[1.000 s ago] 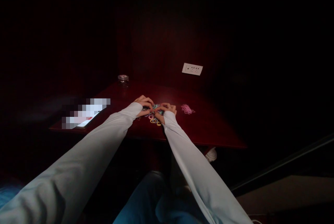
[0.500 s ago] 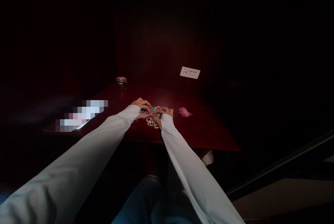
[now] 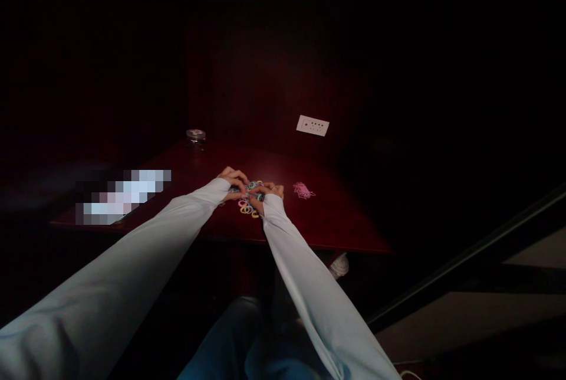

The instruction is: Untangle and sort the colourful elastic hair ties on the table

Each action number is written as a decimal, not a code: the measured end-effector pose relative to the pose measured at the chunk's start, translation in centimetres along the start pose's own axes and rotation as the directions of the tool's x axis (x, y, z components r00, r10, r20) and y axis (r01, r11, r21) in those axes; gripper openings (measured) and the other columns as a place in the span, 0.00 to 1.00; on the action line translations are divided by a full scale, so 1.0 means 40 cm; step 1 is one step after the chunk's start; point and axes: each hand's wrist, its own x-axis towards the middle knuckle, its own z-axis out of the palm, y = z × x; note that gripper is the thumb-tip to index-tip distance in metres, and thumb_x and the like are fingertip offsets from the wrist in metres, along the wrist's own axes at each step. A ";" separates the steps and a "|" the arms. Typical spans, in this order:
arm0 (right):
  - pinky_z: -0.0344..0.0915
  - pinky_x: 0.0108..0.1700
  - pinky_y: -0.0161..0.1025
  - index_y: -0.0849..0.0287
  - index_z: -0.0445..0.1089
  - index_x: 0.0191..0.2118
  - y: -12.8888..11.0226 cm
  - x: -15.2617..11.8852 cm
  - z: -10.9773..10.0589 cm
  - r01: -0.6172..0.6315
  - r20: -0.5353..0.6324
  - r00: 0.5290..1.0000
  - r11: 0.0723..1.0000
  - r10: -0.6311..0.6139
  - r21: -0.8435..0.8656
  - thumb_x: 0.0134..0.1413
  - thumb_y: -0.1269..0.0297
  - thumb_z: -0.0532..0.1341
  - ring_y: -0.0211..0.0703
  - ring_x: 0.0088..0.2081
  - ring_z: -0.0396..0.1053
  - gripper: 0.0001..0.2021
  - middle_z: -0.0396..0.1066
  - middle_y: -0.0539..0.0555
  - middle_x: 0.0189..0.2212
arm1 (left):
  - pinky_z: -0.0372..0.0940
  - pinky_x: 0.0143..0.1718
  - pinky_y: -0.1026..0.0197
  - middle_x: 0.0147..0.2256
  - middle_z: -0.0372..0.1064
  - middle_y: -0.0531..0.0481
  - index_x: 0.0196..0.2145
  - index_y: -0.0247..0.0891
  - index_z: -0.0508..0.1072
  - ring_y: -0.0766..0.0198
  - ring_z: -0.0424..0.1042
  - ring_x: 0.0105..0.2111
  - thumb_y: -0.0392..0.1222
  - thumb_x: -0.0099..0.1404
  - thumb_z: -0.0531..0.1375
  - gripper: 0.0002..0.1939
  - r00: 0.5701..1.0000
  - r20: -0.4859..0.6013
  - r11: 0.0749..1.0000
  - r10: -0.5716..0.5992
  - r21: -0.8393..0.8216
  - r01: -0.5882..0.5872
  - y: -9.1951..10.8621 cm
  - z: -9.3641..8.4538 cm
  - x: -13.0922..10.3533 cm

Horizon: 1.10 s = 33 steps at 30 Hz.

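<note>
A pile of small hair ties (image 3: 245, 207) in pastel yellow, pink, green and other colours lies on the dark red table (image 3: 345, 226). My left hand (image 3: 233, 180) reaches into the pile from its left side, fingers bent and the thumb low, tips drawn together. From the right, my right hand (image 3: 267, 192) bends over the same pile, with index finger and thumb converging near the left fingertips. Whatever sits between the tips is too small to make out. A separate heap of pink bands (image 3: 303, 190) rests to the right of my right hand.
A small clear lidded jar (image 3: 196, 137) stands at the back left of the table. A bright, blurred-out flat device (image 3: 126, 197) lies near the left edge. On the wall behind is a white socket plate (image 3: 312, 125). A white shoe (image 3: 339, 265) shows below the table.
The whole view has shifted, so table, jar and arms appear slightly farther left. Both hands stay at the pile in nearly the same pose.
</note>
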 end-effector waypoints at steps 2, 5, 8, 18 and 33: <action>0.57 0.57 0.43 0.46 0.82 0.37 -0.005 0.001 -0.006 -0.001 0.004 1.000 1.000 0.001 0.014 0.49 0.65 0.71 0.49 0.53 0.60 0.08 0.72 0.50 0.47 | 0.61 0.50 0.53 0.45 0.75 0.49 0.29 0.45 0.81 0.57 0.63 0.43 0.55 0.63 0.66 0.13 1.000 -0.012 1.000 -0.006 -0.010 0.006 0.008 -0.006 -0.002; 0.57 0.57 0.42 0.48 0.82 0.38 -0.012 0.000 -0.015 0.005 0.011 1.000 1.000 -0.006 0.030 0.50 0.66 0.70 0.49 0.53 0.59 0.08 0.73 0.51 0.47 | 0.62 0.50 0.52 0.51 0.72 0.49 0.29 0.44 0.81 0.57 0.63 0.42 0.56 0.63 0.66 0.14 0.998 -0.032 0.999 -0.045 -0.024 0.045 0.021 -0.017 -0.006; 0.56 0.58 0.43 0.48 0.82 0.38 -0.017 -0.001 -0.020 0.002 0.018 1.000 0.999 -0.003 0.051 0.50 0.64 0.70 0.50 0.53 0.59 0.08 0.72 0.51 0.47 | 0.62 0.51 0.51 0.53 0.70 0.49 0.30 0.43 0.82 0.57 0.62 0.42 0.54 0.63 0.66 0.13 0.997 -0.015 0.997 -0.071 -0.023 0.071 0.032 -0.029 -0.006; 0.56 0.58 0.44 0.48 0.82 0.39 -0.025 -0.004 -0.023 -0.022 0.020 1.000 0.998 0.021 0.060 0.50 0.62 0.71 0.51 0.54 0.58 0.09 0.72 0.51 0.48 | 0.62 0.52 0.49 0.63 0.61 0.48 0.31 0.40 0.82 0.59 0.63 0.41 0.54 0.63 0.66 0.14 0.995 -0.044 0.995 -0.094 -0.043 0.092 0.034 -0.041 0.000; 0.53 0.56 0.49 0.44 0.82 0.39 -0.018 -0.007 -0.032 -0.067 -0.125 0.989 0.991 0.082 0.119 0.60 0.52 0.64 0.54 0.56 0.55 0.09 0.70 0.50 0.54 | 0.65 0.48 0.52 0.65 0.57 0.45 0.37 0.38 0.78 0.63 0.65 0.36 0.52 0.69 0.58 0.15 0.977 -0.164 0.990 -0.139 -0.045 0.133 0.038 -0.036 -0.001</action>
